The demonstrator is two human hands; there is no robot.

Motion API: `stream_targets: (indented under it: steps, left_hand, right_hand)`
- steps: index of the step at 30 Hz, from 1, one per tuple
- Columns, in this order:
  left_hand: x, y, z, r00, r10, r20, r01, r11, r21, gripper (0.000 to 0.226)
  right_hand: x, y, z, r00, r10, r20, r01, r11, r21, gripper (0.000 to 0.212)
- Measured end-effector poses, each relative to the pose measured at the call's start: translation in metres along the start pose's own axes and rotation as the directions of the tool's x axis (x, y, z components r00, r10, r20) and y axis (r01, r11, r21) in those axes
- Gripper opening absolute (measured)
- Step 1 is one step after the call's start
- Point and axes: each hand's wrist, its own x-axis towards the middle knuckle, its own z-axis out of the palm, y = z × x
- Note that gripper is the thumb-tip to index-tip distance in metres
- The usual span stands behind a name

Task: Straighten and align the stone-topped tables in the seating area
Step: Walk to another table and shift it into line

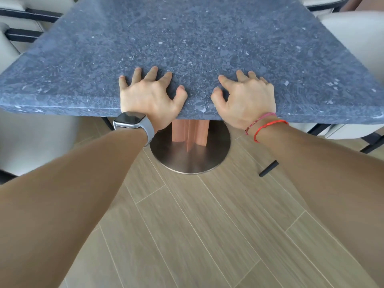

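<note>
A grey speckled stone-topped table [187, 38] fills the upper half of the view, with its front edge running across the middle. My left hand [148, 94], with a watch on its wrist, rests on the top just behind that edge, fingers spread and bent, fingertips pressing on the stone. My right hand [247, 96], with red bracelets on its wrist, lies the same way a little to the right. Neither hand wraps under the edge. A copper-coloured pedestal [190, 134] stands on a round metal base [191, 159] below the top.
Pale upholstered chairs with black frames stand at the left [18, 28], the back right [324, 3] and the right [357, 38]. A black chair leg [268, 168] touches the floor right of the base. Wood-look plank flooring [187, 225] lies beneath me.
</note>
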Motion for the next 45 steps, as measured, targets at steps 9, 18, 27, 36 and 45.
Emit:
stream_targets:
  steps: [9, 18, 27, 36, 45]
  left_hand:
    - [-0.002, -0.0007, 0.0017, 0.999, 0.0, -0.032, 0.0, 1.0, 0.003, 0.065]
    - [0.0005, -0.0016, 0.0052, 0.997, 0.016, -0.077, -0.017, 1.0, -0.003, 0.061]
    - [-0.0016, -0.0006, 0.0055, 0.995, 0.016, -0.101, -0.016, 1.0, -0.002, 0.061]
    - [-0.0016, -0.0014, 0.0067, 0.992, 0.002, -0.127, -0.005, 1.0, -0.022, 0.059]
    - [-0.0017, -0.0015, 0.0081, 0.992, 0.014, -0.125, -0.016, 1.0, -0.014, 0.06]
  right_hand:
    - [-0.0034, 0.0001, 0.0021, 0.998, -0.003, -0.061, 0.005, 1.0, 0.023, 0.056]
    - [-0.0019, 0.0021, 0.0064, 0.994, -0.036, -0.099, 0.04, 0.999, 0.034, 0.058]
    - [-0.0048, 0.0007, 0.0032, 0.995, -0.013, -0.098, 0.019, 0.998, 0.054, 0.059]
    - [-0.003, 0.0005, 0.0022, 0.997, -0.029, -0.075, 0.033, 0.998, 0.045, 0.062]
    - [-0.0031, 0.0018, 0.0046, 0.995, -0.043, -0.092, 0.046, 0.999, 0.03, 0.061]
